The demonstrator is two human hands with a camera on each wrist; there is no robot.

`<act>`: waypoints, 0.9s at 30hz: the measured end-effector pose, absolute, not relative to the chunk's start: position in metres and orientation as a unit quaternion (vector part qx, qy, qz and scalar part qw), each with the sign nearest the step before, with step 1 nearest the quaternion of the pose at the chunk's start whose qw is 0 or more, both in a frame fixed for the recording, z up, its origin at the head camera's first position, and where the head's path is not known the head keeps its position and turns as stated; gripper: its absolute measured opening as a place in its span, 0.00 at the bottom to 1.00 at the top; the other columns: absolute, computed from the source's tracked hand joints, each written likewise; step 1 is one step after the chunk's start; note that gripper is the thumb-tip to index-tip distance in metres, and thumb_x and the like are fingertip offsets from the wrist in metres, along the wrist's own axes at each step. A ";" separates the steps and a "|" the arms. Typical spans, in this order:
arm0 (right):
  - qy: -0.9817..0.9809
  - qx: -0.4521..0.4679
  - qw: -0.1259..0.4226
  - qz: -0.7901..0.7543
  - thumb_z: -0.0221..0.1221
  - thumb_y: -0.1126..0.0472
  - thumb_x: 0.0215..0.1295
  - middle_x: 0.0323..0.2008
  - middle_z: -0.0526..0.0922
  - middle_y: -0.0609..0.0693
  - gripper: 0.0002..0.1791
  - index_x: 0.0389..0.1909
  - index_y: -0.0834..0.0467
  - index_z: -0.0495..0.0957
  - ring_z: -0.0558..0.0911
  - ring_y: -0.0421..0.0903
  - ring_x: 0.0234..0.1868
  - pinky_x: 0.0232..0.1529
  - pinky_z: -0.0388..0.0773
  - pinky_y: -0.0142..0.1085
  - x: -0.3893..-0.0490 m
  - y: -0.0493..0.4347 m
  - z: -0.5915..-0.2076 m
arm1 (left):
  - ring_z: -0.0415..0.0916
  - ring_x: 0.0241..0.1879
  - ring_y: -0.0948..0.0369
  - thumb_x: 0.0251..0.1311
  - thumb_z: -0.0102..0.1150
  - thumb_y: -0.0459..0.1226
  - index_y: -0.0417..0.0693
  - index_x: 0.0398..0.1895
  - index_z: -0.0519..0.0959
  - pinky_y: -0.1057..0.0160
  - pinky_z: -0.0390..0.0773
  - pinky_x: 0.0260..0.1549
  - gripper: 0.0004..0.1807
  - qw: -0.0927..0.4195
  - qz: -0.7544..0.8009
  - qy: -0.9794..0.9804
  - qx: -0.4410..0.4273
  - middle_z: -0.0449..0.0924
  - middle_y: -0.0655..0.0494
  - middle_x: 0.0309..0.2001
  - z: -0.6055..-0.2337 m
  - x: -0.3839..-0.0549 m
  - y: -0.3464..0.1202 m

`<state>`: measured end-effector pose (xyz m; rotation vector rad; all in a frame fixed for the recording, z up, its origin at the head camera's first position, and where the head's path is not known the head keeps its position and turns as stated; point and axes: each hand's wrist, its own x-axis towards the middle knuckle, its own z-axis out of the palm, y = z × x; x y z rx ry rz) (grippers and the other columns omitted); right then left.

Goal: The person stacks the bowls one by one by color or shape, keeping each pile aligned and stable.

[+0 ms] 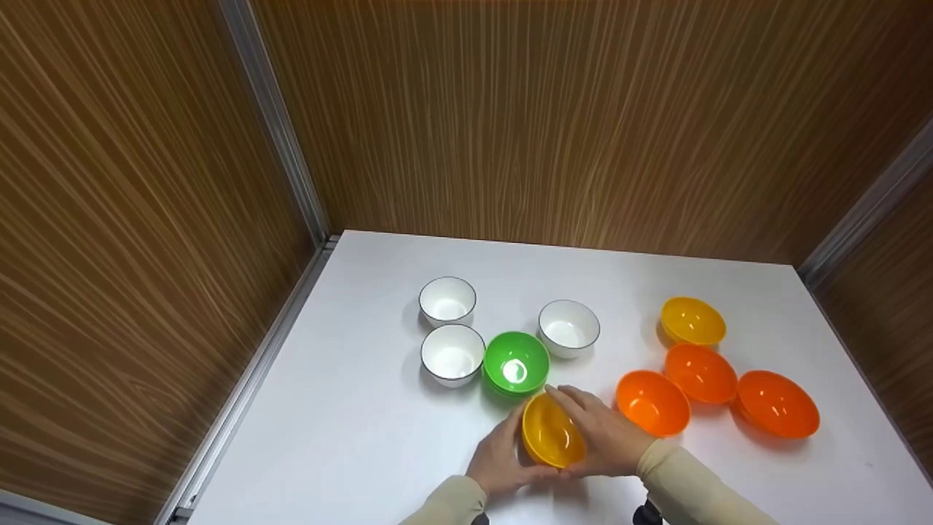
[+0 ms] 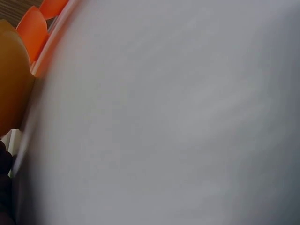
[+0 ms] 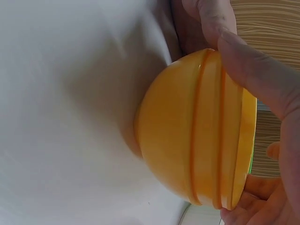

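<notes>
A nested stack of yellow bowls [image 1: 552, 432] sits close to the near edge of the white table, tilted in the head view. My left hand [image 1: 503, 456] holds its left side, thumb at the near rim. My right hand [image 1: 605, 435] grips the opposite side, with the thumb [image 3: 258, 70] on the near rim and the fingers round the far rim. Several rims show one above another on the yellow stack [image 3: 192, 131] in the right wrist view. Just behind it stands a green bowl stack [image 1: 516, 362]. The left wrist view mostly shows blurred white surface, with a yellow bowl [image 2: 14, 79] at its edge.
White bowls with dark rims stand at the left [image 1: 453, 354], behind that [image 1: 447, 300], and behind the green stack [image 1: 569, 327]. On the right are orange bowls [image 1: 652, 402], [image 1: 701, 373], [image 1: 777, 405] and one yellow bowl [image 1: 692, 321]. Wood-grain panels [image 1: 510, 124] enclose the table.
</notes>
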<state>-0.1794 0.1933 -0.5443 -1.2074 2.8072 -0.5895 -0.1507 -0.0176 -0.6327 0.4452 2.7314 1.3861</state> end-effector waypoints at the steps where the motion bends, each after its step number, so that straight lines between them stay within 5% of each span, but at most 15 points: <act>1: 0.902 -0.388 0.013 -0.189 0.76 0.40 0.34 0.65 0.64 0.63 0.66 0.74 0.57 0.53 0.72 0.58 0.59 0.56 0.75 0.52 -0.180 0.193 -0.545 | 0.62 0.66 0.62 0.34 0.64 0.72 0.68 0.75 0.46 0.54 0.63 0.66 0.63 0.025 0.450 0.881 0.143 0.60 0.66 0.70 -0.633 -0.151 -0.018; 27: 0.895 -0.399 0.021 -0.198 0.77 0.39 0.31 0.69 0.58 0.66 0.68 0.75 0.54 0.52 0.70 0.62 0.61 0.55 0.75 0.55 -0.180 0.196 -0.546 | 0.61 0.67 0.62 0.34 0.64 0.72 0.67 0.76 0.45 0.54 0.62 0.66 0.64 0.025 0.456 0.878 0.142 0.58 0.66 0.71 -0.634 -0.150 -0.018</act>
